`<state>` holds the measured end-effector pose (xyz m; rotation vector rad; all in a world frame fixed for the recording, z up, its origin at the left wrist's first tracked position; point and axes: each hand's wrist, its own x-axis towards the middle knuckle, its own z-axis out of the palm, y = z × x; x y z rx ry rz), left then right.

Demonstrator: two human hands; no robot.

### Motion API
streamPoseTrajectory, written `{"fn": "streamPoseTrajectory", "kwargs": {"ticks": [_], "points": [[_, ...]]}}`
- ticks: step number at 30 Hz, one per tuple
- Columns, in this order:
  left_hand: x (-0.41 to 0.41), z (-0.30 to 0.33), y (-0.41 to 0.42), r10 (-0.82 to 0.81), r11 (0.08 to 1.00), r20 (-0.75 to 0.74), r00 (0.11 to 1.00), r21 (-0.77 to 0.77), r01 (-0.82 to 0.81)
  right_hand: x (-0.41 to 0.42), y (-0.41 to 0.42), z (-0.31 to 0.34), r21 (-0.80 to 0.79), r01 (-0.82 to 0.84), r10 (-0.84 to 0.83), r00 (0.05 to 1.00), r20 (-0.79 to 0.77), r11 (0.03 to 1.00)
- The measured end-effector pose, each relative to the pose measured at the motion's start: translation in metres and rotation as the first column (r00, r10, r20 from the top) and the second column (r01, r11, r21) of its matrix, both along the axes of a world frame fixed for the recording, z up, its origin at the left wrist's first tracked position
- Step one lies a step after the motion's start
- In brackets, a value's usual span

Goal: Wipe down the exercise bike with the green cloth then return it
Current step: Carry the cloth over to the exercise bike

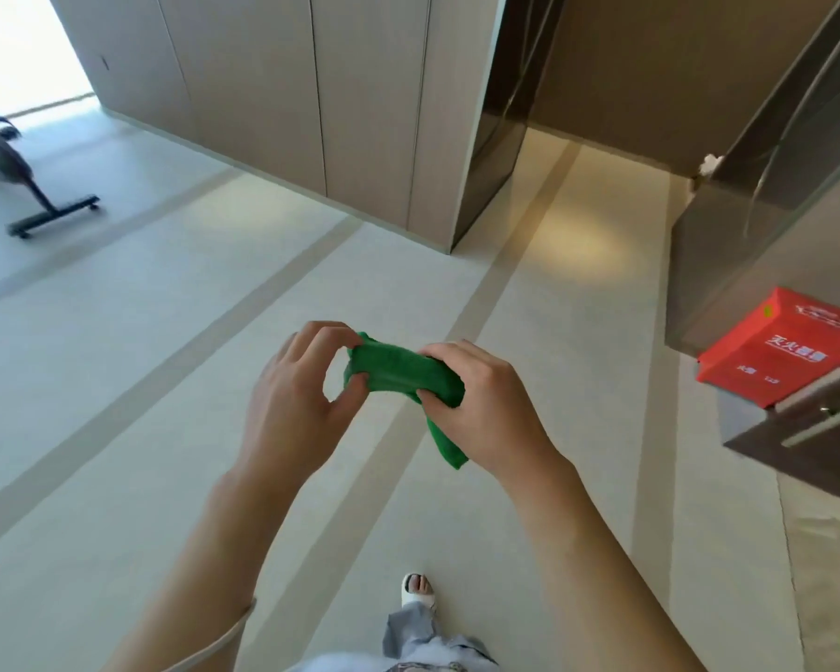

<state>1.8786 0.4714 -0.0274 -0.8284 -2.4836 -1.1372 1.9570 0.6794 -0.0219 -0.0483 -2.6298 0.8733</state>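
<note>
Green cloth (401, 373) | long axis left-right | left hand (297, 395), right hand (481, 405) grip ends

The floor (117, 380) is pale, with darker stripes running across it. A tall wall of beige panels (311, 114) stands at the back. Next to it on the right is a dark, shiny doorway (602, 89) with warm light on the floor in front. Bright light comes in at the top left corner. On the right, a red box (779, 349) with white writing sits on a grey ledge. Just below it is a dark drawer front with a silver handle (825, 421). At the bottom, a foot in a white sandal (418, 591) stands on the floor, under a grey trouser leg.
</note>
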Motion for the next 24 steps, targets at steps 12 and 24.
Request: {"fn": "streamPoseTrajectory", "kwargs": {"ticks": [12,24], "points": [[-0.091,0.009,0.034,0.28,0.957,0.149,0.948,0.035,-0.288,-0.164,0.048,-0.001,0.035,-0.263,0.265,0.962,-0.062,0.964],[-0.164,-0.013,-0.04,0.411,0.91,0.226,0.883,-0.045,-0.412,-0.287,-0.021,-0.016,0.071,-0.394,0.396,0.918,-0.025,0.916]]}}
